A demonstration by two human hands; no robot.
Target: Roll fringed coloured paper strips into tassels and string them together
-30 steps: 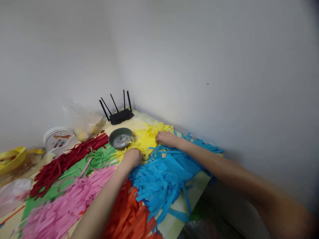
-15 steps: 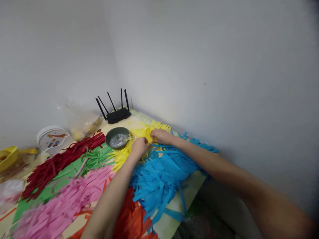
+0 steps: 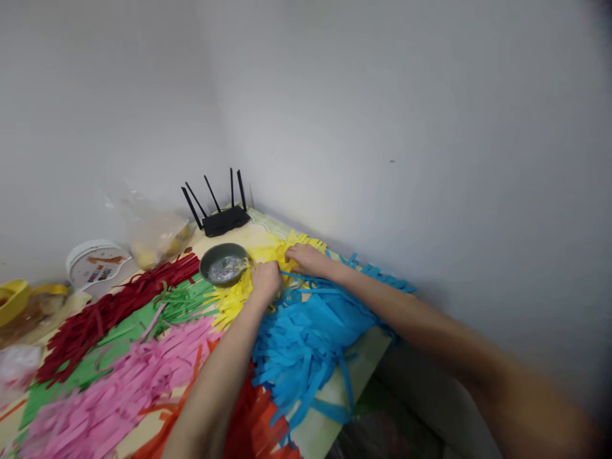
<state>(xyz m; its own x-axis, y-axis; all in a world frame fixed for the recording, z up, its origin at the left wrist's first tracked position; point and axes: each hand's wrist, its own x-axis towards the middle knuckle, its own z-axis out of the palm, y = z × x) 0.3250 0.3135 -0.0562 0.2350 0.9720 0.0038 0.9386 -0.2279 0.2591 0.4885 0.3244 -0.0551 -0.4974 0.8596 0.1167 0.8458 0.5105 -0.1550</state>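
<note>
My left hand [image 3: 266,279] is closed over the yellow fringed paper [image 3: 233,303], just right of a dark green bowl [image 3: 223,264] with something clear and shiny inside. What its fingers pinch is too small to make out. My right hand [image 3: 306,259] rests at the far part of the yellow paper, its fingers bent down onto the strips; whether they grip any is unclear. A thin blue strip runs between the two hands. Blue fringed paper [image 3: 306,331] lies below and to the right of both hands.
Dark red [image 3: 115,312], green [image 3: 129,335], pink [image 3: 124,395] and orange-red [image 3: 253,414] fringed papers cover the table's left and front. Behind stand a black router [image 3: 225,220], a plastic bag [image 3: 155,239] and a white lid [image 3: 98,264]. Yellow tape [image 3: 15,303] lies far left. Walls meet behind.
My left hand has turned and shifted slightly left, away from my right hand. The blue strip between them now shows. My right hand's fingers have lifted and spread a little.
</note>
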